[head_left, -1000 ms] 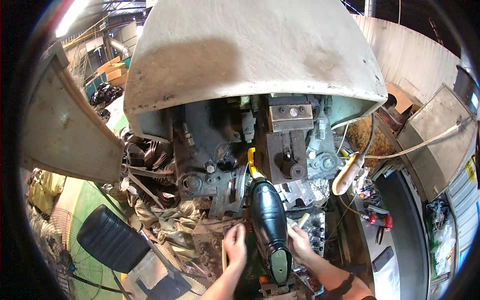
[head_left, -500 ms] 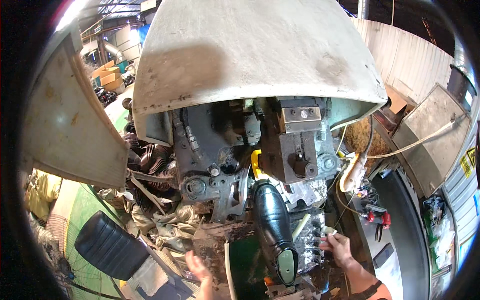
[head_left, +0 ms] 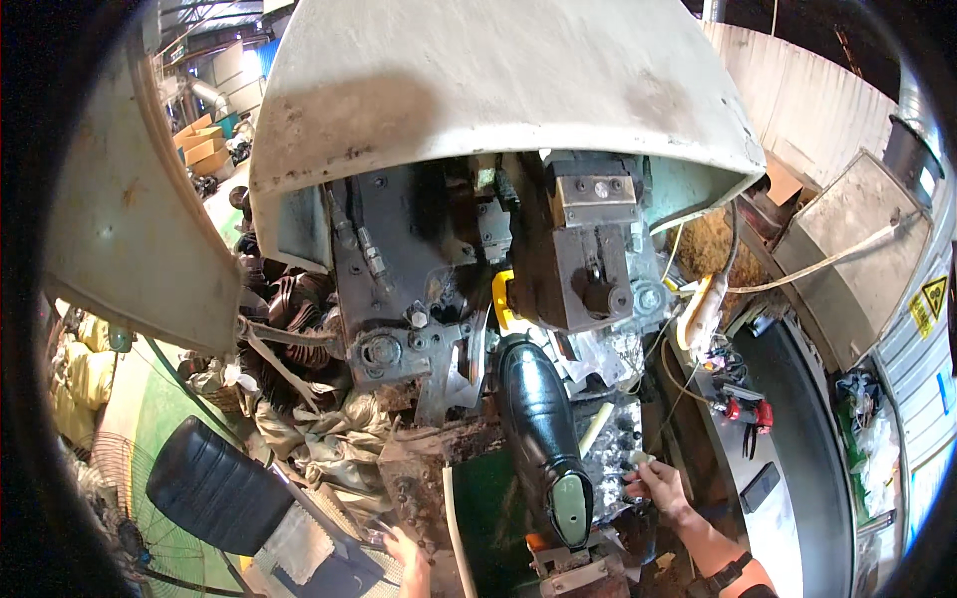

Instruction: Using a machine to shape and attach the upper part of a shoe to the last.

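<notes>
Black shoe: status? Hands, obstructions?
Right hand on small pale piece. Left hand low left, grip unclear. Black shoe in machine, touched by neither. Pale rod close on its right, maybe in the way.

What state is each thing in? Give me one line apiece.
Shoe: on a green form, toe toward the machine.
Right hand: pinching a small pale piece.
Left hand: partly in view, grip unclear.
Phone: lying flat on the bench.
Black cushion: tilted.
Cardboard box: top flaps look open.
Fan: cannot tell whether running.
</notes>
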Motion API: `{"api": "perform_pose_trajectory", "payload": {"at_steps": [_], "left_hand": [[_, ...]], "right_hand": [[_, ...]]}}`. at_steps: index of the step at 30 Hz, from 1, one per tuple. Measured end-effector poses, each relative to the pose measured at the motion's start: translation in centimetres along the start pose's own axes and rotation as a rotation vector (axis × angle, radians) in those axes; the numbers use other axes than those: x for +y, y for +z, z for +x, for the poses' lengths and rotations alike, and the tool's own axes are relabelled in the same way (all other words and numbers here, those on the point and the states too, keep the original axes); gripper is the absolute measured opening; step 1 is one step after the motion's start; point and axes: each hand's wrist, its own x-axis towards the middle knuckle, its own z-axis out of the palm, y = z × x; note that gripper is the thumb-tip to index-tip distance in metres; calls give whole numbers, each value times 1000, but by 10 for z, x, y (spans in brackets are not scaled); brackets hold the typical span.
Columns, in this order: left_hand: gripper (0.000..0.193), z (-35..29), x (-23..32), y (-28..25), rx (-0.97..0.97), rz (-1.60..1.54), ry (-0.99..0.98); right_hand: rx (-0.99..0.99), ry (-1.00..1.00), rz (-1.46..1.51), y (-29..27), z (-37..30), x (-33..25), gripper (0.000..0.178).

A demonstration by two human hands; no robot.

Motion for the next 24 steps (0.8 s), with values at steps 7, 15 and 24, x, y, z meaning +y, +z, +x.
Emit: {"api": "perform_pose_trajectory", "payload": {"at_steps": [7, 15, 24], "left_hand": [[33, -190, 300, 19, -475, -420, 785], [24, -268, 411, 71, -1434, -272, 1570], [36, -261, 387, 79, -1279, -435, 1672]], "right_hand": [[-48, -43, -178, 13, -5, -16, 36], [-48, -134, -327, 17, -23, -15, 38], [89, -333, -464, 23, -15, -18, 33]]}}
